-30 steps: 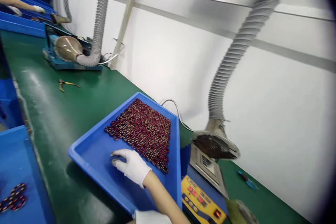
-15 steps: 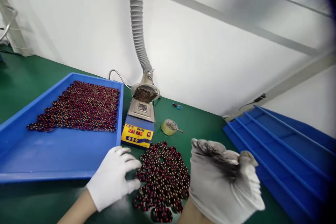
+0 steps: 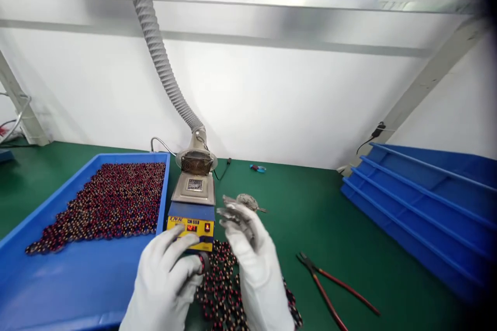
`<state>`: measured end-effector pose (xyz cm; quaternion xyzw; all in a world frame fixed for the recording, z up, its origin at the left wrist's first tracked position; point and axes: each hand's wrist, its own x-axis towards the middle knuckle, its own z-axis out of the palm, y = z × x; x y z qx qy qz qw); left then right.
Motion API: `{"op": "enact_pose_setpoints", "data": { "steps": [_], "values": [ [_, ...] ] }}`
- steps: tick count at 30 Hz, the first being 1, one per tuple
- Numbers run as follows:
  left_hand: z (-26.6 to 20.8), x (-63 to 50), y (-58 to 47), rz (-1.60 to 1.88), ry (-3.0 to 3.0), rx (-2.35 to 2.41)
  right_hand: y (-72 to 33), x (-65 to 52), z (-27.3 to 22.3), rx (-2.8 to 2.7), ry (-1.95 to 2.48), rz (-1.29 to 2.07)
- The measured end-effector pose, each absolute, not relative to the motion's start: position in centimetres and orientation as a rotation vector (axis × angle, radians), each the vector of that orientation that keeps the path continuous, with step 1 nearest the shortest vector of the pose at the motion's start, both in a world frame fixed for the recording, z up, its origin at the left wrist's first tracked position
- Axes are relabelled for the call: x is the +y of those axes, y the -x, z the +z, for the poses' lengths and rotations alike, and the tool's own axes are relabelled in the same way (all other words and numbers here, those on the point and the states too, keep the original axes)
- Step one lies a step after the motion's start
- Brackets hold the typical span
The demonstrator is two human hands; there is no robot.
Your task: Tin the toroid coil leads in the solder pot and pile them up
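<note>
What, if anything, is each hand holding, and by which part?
The left hand holds a ring by its left side; whether the right hand holds anything cannot be told.

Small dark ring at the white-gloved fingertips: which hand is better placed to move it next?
Probably the left: the white-gloved left hand appears to pinch the ring, while the white-gloved right hand is apart from it, by the pile of dark rings.

White-gloved left hand (image 3: 165, 276), pinching one small dark, red-marked ring (image 3: 204, 262); white-gloved right hand (image 3: 258, 264), fingers loosely bent, over similar rings (image 3: 223, 289) spread on the green worktop (image 3: 298, 212); blue plastic tray (image 3: 93, 269), ring-filled at back; blue, yellow-fronted electrical unit (image 3: 192, 211), beside it; red-handled pliers (image 3: 323, 290).
</note>
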<state>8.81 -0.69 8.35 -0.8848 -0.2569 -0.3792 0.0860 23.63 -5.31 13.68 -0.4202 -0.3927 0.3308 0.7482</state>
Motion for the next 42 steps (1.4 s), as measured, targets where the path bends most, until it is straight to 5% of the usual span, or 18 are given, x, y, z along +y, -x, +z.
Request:
{"op": "enact_pose_setpoints", "data": {
  "steps": [5,12,17,22,36,42],
  "values": [
    [12.8,0.1,-9.1,-1.314,2.247,-0.645,-22.6,-2.8,12.5,-0.929,0.815,0.903],
    [12.0,0.3,-10.4,-1.705,2.327,-0.862,-24.1,-1.3,11.3,-0.96,0.721,0.801],
    [11.6,1.2,-9.1,-1.598,2.697,-0.719,-22.2,-1.3,9.7,-0.954,0.682,0.903],
    [12.2,1.8,-8.4,-1.637,2.445,-0.616,-20.8,-0.8,8.9,-0.955,0.731,0.847],
    [12.3,2.3,-8.0,-1.549,2.715,-0.55,-23.0,-2.9,12.4,-1.208,0.771,0.841],
    [12.9,1.9,-8.4,-1.477,2.577,-0.434,-22.1,-3.1,12.8,-0.845,0.662,0.964]
  ]
}}
